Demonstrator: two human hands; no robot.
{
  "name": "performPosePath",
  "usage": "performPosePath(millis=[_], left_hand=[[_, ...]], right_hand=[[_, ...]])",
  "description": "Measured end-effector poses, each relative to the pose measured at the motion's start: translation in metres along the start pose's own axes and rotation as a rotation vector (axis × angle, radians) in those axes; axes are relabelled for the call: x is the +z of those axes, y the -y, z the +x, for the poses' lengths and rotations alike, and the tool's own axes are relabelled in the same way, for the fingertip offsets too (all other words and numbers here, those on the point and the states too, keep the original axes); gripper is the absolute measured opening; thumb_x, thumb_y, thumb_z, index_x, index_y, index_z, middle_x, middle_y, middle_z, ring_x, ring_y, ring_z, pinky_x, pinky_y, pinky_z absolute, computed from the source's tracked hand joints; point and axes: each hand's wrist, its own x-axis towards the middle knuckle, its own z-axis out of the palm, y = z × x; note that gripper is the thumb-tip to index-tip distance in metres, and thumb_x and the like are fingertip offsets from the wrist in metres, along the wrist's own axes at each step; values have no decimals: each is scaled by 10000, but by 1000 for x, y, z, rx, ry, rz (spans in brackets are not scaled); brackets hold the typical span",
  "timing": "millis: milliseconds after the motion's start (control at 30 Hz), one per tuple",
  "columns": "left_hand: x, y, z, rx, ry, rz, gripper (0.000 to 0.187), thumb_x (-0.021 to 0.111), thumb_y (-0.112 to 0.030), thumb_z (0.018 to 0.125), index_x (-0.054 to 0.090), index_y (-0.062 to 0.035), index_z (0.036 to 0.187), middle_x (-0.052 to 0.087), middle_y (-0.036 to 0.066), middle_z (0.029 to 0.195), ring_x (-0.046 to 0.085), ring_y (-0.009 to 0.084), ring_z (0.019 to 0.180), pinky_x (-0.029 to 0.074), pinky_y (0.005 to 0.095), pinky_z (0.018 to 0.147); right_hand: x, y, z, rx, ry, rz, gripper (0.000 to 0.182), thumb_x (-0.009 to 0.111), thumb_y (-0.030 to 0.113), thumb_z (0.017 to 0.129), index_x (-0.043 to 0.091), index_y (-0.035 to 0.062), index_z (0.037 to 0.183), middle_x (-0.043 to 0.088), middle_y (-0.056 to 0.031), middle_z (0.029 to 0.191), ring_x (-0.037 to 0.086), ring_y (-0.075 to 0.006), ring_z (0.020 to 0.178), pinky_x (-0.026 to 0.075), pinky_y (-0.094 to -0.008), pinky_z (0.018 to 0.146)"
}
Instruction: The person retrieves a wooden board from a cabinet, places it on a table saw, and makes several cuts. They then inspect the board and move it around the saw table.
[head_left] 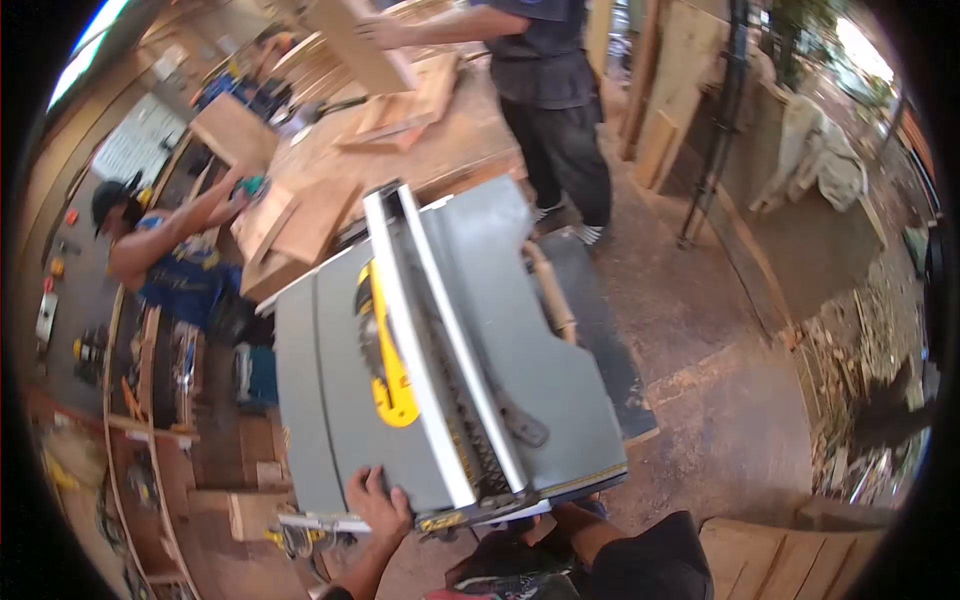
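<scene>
A table saw (pixel 480 255) with a grey top stands right before me. Its toothed blade (pixel 368 335) rises beside a yellow throat plate (pixel 396 400). Across the top, to the right of the blade, runs a silver rip fence (pixel 415 330). My left hand (pixel 378 503) rests on the saw's front left edge, fingers apart and nothing held. My right forearm (pixel 585 528) reaches to the front edge near the fence's end. The saw's edge hides my right hand, so its fingers cannot be made out.
Behind the saw, a wooden workbench (pixel 470 130) carries boards (pixel 320 215). A co-worker (pixel 548 90) at the bench holds a plank (pixel 360 45); another person (pixel 180 250) at left works with a green tool (pixel 250 186). Shelving (pixel 150 370) lines the left; a black stand (pixel 715 140) is at right.
</scene>
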Motion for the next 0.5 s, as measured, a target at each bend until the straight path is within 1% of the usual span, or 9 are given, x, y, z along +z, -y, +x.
performPosePath(millis=[100,167,233,300,333,367,400,467,500], left_hand=[[-9,-3,-2,-24,12,0,534,614,-246,837,546,14,1298,484,270,1275,444,440,1187,319,561,1045],[-11,-8,-1,-98,-20,-127,548,622,-258,877,516,9,1343,494,257,1290,447,425,1210,339,523,1054],[-6,-20,9,-145,-41,-477,571,641,-291,909,488,13,1368,510,255,1309,467,406,1237,360,496,1060],[-32,-71,31,-138,34,-948,633,663,-357,910,473,30,1374,512,261,1338,482,393,1259,371,483,1067],[-31,-91,39,-102,62,-925,642,697,-352,886,483,39,1349,545,260,1300,519,390,1223,394,480,1049],[-29,-108,50,-66,76,-903,652,732,-347,862,493,47,1324,578,260,1262,555,387,1186,417,476,1031],[-33,-124,66,-74,70,-921,652,732,-347,862,493,47,1324,578,260,1262,555,387,1186,417,476,1031],[-45,-144,93,-108,324,-1045,628,783,-233,772,519,54,1263,641,239,1139,607,396,1095,467,465,978],[-38,-144,103,-106,303,-1058,628,783,-233,772,519,54,1263,641,239,1139,607,396,1095,467,465,978]], right_hand=[[-36,34,25,-48,100,-36,211,611,154,951,639,3,1096,675,-154,933,644,-309,891,531,-434,794],[-78,55,41,-39,116,-104,210,611,154,951,639,3,1094,675,-152,929,645,-307,888,531,-433,791],[-98,90,103,-16,83,-153,209,611,154,952,639,3,1093,675,-151,925,645,-306,884,531,-432,789],[-124,107,75,39,71,-196,208,611,155,952,639,3,1091,676,-150,921,646,-304,880,532,-431,786],[-148,129,70,265,-31,137,194,606,157,958,634,1,1071,662,-121,864,636,-258,816,525,-400,749],[-184,179,80,470,-134,475,183,601,159,964,630,0,1050,648,-92,808,625,-211,751,518,-369,712],[-213,219,85,462,-135,456,183,601,159,964,630,0,1050,648,-92,808,625,-211,751,518,-369,712],[-260,293,95,326,-372,250,173,627,146,944,644,-16,1003,648,-149,822,648,-210,797,516,-347,753],[-276,326,106,303,-371,245,173,627,146,944,644,-16,1003,648,-149,822,648,-210,797,516,-347,753]])
